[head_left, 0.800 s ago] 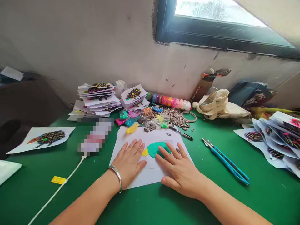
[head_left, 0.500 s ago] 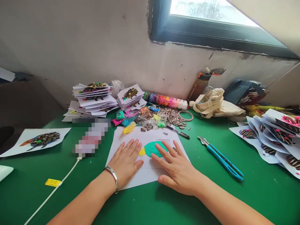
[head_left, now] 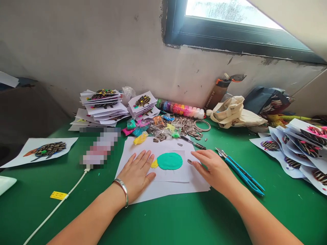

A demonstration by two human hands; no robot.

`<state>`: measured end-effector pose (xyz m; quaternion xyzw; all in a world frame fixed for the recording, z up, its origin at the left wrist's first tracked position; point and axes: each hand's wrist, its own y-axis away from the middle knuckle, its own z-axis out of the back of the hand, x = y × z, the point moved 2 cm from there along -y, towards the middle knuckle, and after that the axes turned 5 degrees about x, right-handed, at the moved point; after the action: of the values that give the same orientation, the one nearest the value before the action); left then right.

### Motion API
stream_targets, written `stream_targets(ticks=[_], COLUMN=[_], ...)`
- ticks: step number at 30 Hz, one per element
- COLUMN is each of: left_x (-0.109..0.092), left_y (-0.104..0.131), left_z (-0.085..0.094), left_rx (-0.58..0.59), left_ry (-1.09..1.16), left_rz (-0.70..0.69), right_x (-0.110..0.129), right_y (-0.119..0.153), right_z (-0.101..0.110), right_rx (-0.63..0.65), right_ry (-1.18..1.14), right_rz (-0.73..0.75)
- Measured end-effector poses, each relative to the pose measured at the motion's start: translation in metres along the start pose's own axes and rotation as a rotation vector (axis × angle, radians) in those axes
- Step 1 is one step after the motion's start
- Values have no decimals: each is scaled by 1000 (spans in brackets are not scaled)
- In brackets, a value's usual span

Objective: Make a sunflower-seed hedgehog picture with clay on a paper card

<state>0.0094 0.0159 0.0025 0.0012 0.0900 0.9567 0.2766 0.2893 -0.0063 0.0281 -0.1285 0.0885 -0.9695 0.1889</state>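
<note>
A flat teal clay oval (head_left: 169, 161) is stuck on a white paper sheet (head_left: 176, 176), with a small yellow clay patch (head_left: 154, 164) at its left end and thin drawn legs below. My left hand (head_left: 139, 175) lies flat on the paper's left side, fingers stretched, beside the yellow patch. Over the right edge of the sheets hovers my right hand (head_left: 212, 170), thumb and fingers apart, holding nothing. Close to its fingertips lies a single striped sunflower seed (head_left: 189, 161). Another seed (head_left: 180, 144) rests near the top of the paper.
Behind the paper are a heap of sunflower seeds (head_left: 187, 126), bagged yellow clay (head_left: 140, 138), a black pen (head_left: 193, 143) and a tape roll (head_left: 202, 125). A blue utility knife (head_left: 242, 173) lies right. Stacks of seed pictures (head_left: 102, 109) stand back left; more cards (head_left: 293, 149) lie right.
My right hand has lifted off the teal oval and moved right to beside the loose seed, uncovering the oval and its drawn legs. My left hand stays in place.
</note>
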Motion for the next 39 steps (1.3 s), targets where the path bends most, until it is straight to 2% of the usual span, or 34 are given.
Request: stream_targets(ticks=[2, 7, 11, 14, 17, 26, 34, 37, 39], left_x=[0, 0, 1, 2, 4, 12, 10, 9, 8], left_y=[0, 1, 1, 0, 1, 1, 2, 2, 3], left_z=[1, 2, 1, -1, -3, -3, 3, 8, 11], left_rx=[8, 5, -9, -32, -53, -117, -114, -196, -295], left_ry=[5, 15, 26, 28, 26, 62, 131, 166, 188], left_rz=[2, 1, -6, -10, -25, -92, -93, -107, -108], right_x=[-5, 6, 8, 3, 0, 5, 1, 1, 1], right_y=[-1, -7, -7, -6, -5, -10, -19, -20, -20], right_z=[-4, -17, -20, -21, -21, -19, -26, -28, -29], right_rx=[3, 144, 134, 118, 120, 17, -46, -27, -20], right_ry=[7, 199, 243, 166, -5, -466, -532, -492, -455], right_rz=[-19, 3, -25, -45, -72, -249, -315, -315, -314])
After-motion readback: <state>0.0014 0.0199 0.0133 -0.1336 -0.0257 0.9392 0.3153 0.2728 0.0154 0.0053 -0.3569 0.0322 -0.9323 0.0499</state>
